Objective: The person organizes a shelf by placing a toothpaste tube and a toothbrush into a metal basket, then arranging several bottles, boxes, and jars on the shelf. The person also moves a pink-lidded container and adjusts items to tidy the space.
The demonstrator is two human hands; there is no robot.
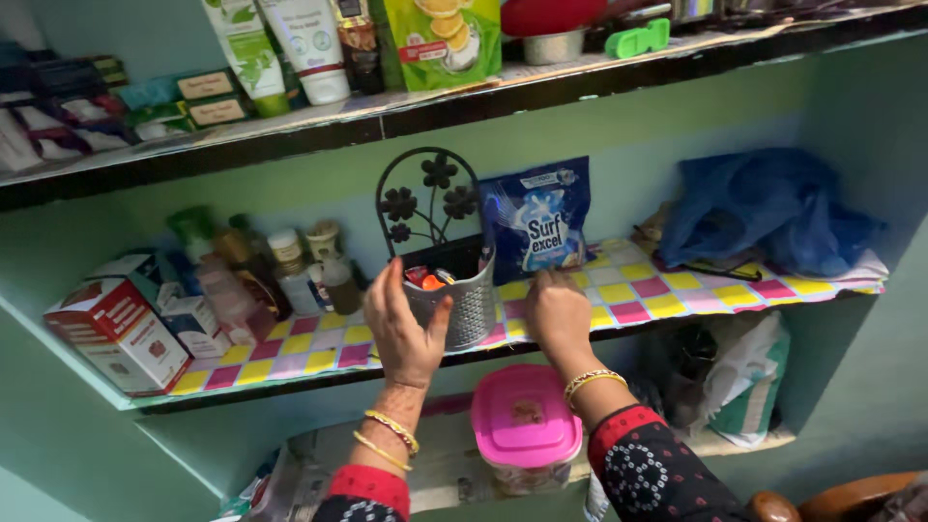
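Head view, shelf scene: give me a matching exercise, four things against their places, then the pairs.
Things:
1. metal mesh holder
2. blue detergent pouch
3. pink-lidded container
4. blue plastic bag

Places:
A. shelf below the hands
B. between left hand and right hand
C. far right of the checked shelf
D. leaning on the wall behind the holder

Pairs: 1-B, 2-D, 3-A, 4-C
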